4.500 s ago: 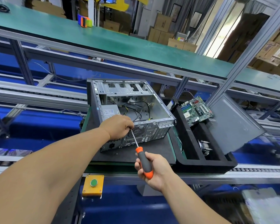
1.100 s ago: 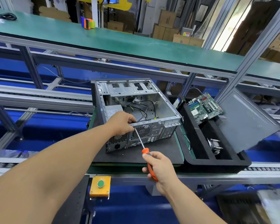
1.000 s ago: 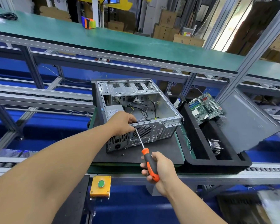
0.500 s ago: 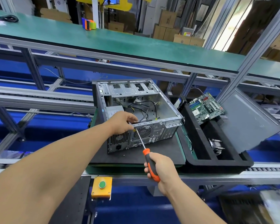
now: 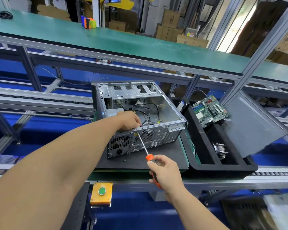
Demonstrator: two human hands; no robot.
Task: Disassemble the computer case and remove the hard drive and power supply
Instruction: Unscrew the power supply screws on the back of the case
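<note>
An open grey computer case (image 5: 171,113) lies on its side on a dark mat (image 5: 166,156), rear panel towards me. The power supply (image 5: 113,113) sits in its near left corner, loose cables beside it. My left hand (image 5: 129,120) grips the top edge of the rear panel above the power supply. My right hand (image 5: 165,171) holds an orange-and-black screwdriver (image 5: 144,148) whose tip touches the rear panel just right of the power supply's vent. A small loose screw (image 5: 124,160) lies on the mat in front of the case.
A black foam tray (image 5: 223,166) at the right holds a green motherboard (image 5: 209,110), a heatsink (image 5: 220,150) and the leaning grey side panel (image 5: 253,123). A yellow box with a green button (image 5: 101,194) is below the mat. A green shelf (image 5: 123,40) runs behind.
My right hand shifted its hold on the screwdriver handle, turning it, while the tip stayed at the rear panel. A loose screw now lies on the mat. My left hand stayed put.
</note>
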